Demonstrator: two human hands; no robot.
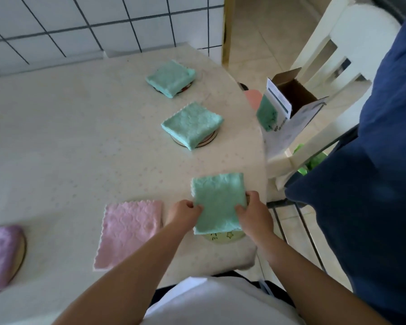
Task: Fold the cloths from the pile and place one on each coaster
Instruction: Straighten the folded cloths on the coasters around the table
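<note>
Folded green cloth held over yellow coaster – 2 green cloths on coasters, flat pink cloth beside, purple cloth at left.

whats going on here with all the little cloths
A person is laying folded cloths on coasters along the table. Both hands, left hand and right hand, hold a green cloth by its sides over a yellow coaster. Two more green cloths already sit on coasters farther back. A pink cloth lies flat beside the hands.
</note>
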